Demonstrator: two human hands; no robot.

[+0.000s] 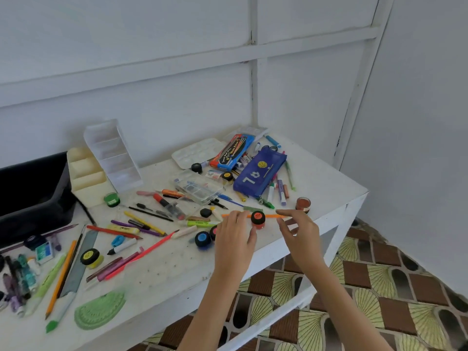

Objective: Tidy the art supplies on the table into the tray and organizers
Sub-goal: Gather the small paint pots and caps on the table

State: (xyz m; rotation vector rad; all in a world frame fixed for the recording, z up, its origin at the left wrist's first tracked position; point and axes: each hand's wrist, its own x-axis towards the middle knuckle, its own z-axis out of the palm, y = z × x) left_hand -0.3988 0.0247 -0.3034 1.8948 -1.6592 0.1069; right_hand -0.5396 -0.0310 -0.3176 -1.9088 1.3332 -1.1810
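The orange paint pot stands near the front edge of the table, between both hands. The left hand curves beside it, whether gripping I cannot tell; the right hand is half open, empty

Both bare forearms reach forward from below. The left grip lies palm-down, fingers loosely spread — the right grip hovers beside it, index finger and thumb parted.

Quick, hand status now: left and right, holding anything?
Left hand: open, fingers and thumb spread beside the orange paint pot, not gripping it.
Right hand: open, forefinger and thumb apart over the orange pencil, holding nothing.
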